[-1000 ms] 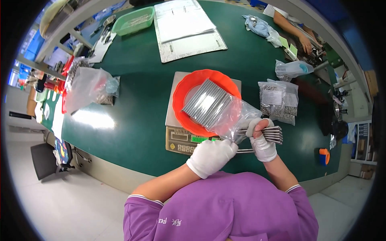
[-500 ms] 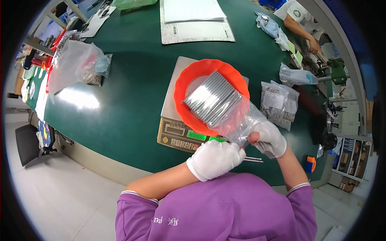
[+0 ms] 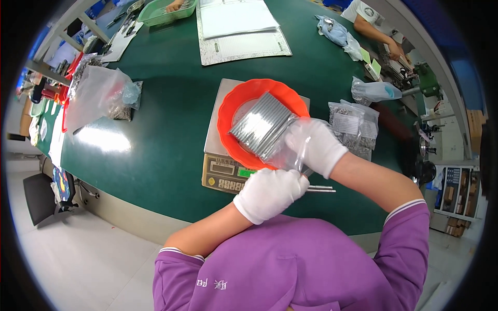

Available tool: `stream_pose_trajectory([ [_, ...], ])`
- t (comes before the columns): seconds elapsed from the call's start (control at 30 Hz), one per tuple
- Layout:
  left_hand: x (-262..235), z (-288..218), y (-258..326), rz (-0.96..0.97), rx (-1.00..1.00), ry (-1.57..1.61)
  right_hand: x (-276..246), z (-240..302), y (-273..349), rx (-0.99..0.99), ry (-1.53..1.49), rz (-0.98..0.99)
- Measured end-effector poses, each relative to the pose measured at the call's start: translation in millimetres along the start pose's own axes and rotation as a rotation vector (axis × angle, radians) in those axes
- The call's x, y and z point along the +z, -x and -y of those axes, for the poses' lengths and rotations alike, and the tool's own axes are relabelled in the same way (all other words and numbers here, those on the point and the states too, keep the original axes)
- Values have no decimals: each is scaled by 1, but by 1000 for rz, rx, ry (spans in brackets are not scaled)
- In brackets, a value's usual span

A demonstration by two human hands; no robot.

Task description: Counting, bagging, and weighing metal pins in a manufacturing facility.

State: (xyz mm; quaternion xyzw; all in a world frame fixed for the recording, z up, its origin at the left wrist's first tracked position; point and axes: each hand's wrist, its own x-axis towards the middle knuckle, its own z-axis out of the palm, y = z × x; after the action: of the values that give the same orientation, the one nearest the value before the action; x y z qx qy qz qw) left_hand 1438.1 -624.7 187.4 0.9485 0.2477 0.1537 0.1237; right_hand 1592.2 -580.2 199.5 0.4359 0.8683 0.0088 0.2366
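A clear plastic bag (image 3: 280,155) with a row of slim silvery metal rods (image 3: 263,124) in it lies tilted in an orange scalloped bowl (image 3: 226,136). The bowl rests on the pan of a digital scale (image 3: 211,136). My left hand (image 3: 272,194), in a white glove, is closed on the bag's near end, in front of the scale. My right hand (image 3: 317,147), also gloved in white, reaches over the bowl's right rim with curled fingers on the bag film; its fingertips are slightly blurred. Two loose metal rods (image 3: 321,189) stick out beside my left hand.
Bags of small parts (image 3: 353,127) lie right of the scale. Another plastic bag (image 3: 98,96) is at the left. A binder with papers (image 3: 244,49) and a green basket (image 3: 155,15) stand at the far side. A co-worker's arm (image 3: 374,33) shows at far right.
My right hand has moved up and left, from the bag's near end to over the bowl's rim. My left hand stays at the bag's end. Another person's hand has appeared at the green basket.
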Motion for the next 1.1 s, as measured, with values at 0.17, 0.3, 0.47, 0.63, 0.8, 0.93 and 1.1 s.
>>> stream_pose_trajectory([
  [0.17, -6, 7, 0, 19, -95, 85, -1, -8, -4, 145, -329, 31],
  [0.3, -8, 16, 10, -111, -284, 46, -14, -33, 28, 27, -668, -183],
  [0.47, -16, 22, 16, -225, -300, -8, -22, -52, 53, -97, -199, -439],
  [0.63, -13, 12, 10, -29, -302, -4, -6, -59, 45, -72, 38, -865],
  [0.8, -20, 12, 2, -30, -335, -81, 18, -67, 29, 26, 16, -444],
  [0.93, -25, 24, 4, -201, -368, -107, 7, -72, 23, 78, -70, -500],
  [1.1, -66, 35, -2, -497, -290, -114, -41, -82, 24, 75, -135, -672],
])
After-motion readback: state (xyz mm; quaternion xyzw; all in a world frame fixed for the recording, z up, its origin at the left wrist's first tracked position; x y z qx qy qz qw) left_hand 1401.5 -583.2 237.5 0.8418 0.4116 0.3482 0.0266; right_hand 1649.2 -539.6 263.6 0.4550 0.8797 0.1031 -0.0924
